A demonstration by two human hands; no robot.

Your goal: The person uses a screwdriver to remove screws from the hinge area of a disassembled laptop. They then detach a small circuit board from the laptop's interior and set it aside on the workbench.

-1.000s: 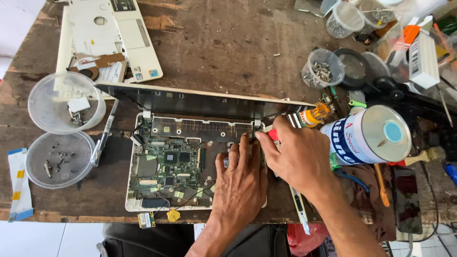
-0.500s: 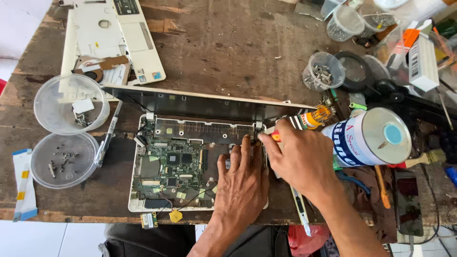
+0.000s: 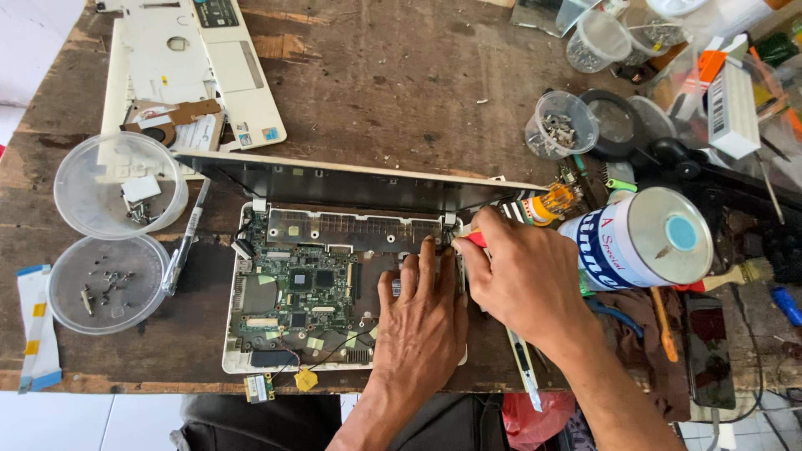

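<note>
Fingers of the left hand (image 3: 422, 321) press flat on the opened laptop base (image 3: 251, 355) near the tabletop's (image 3: 376, 83) front edge; the right hand (image 3: 522, 280) grips a red-handled screwdriver (image 3: 476, 239) at the hinge.

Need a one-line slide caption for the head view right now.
Left hand steadies an opened laptop base while the right hand works a red-handled tool near its hinge.

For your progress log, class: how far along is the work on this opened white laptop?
Done: the white keyboard cover lies apart at the back, and loose screws sit in the clear round plastic tub. In hand: the left hand rests flat on the white laptop base, while the right hand grips a red-handled tool near the hinge. Left: the green circuit board sits inside.
</note>
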